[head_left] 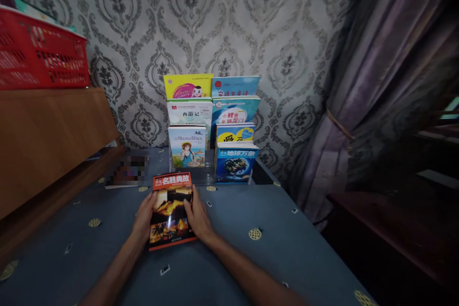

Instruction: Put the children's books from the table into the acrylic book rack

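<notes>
Between my two hands is a book (171,208) with a red title band and pictures of a sunset-lit wall on its dark cover. My left hand (145,210) grips its left edge, most of the fingers hidden behind it. On the right edge, my right hand (196,213) is closed round the book with the thumb on the front cover. Just beyond it stands a stepped clear rack (206,175) with books in two columns. A book with a girl in a hat (187,146) fronts the left column, and a blue book with a globe (235,165) fronts the right one.
Another book (127,172), partly blurred out, lies on the blue patterned cloth (229,267) at the left. A red basket (43,52) sits on a wooden cabinet (53,138). A dark flat object (262,175) is right of the rack. A tied curtain (333,129) hangs at the right.
</notes>
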The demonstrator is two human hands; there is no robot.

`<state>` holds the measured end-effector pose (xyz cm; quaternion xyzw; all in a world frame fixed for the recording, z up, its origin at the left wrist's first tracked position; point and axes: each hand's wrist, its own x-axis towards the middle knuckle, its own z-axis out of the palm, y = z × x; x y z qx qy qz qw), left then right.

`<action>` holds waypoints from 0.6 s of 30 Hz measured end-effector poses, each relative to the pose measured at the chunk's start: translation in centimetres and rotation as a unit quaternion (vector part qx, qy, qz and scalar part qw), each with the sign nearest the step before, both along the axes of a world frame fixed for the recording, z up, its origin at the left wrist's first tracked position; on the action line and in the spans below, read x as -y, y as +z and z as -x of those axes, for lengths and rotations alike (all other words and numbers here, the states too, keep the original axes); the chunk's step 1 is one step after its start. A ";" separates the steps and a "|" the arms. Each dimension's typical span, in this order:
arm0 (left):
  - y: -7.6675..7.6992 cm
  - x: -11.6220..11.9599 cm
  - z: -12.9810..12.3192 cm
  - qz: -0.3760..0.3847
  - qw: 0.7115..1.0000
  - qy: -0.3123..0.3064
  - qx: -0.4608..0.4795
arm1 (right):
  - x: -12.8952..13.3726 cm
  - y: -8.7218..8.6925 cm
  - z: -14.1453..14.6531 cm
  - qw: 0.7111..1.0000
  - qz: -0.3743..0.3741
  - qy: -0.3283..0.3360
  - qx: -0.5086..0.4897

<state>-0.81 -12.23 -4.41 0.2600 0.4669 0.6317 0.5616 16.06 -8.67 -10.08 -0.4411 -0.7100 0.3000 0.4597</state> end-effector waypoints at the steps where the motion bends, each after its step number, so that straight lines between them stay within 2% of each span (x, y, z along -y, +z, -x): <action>1: 0.2 -0.2 0.1 -0.014 1.000 -0.001 -0.005 | -0.2 0.5 -0.2 0.999 0.011 0.019 -0.041; 4: 0.8 -1.0 0.5 -0.064 0.998 -0.014 -0.001 | -0.6 2.7 -0.9 0.983 0.029 0.092 -0.157; 5: 1.0 -1.3 0.7 -0.084 0.996 -0.025 0.008 | -0.5 3.5 -1.2 0.978 0.017 0.098 -0.183; 7: 1.2 -2.0 1.2 -0.122 0.991 -0.056 0.024 | 0.0 4.9 -1.8 0.979 -0.035 0.075 -0.184; 9: 1.2 -2.5 1.6 -0.142 0.986 -0.088 0.022 | 0.8 5.6 -2.4 0.985 -0.078 0.048 -0.147; 11: 1.2 -2.6 1.8 -0.140 0.983 -0.119 -0.007 | 1.5 5.4 -2.9 0.989 -0.099 0.028 -0.103; 15: 0.6 -2.3 1.6 -0.100 0.972 -0.193 -0.091 | 2.2 3.5 -3.3 0.991 -0.121 -0.023 -0.052; 18: 0.0 -1.9 1.2 -0.094 0.963 -0.217 -0.126 | 2.2 2.3 -3.2 0.987 -0.150 -0.051 -0.021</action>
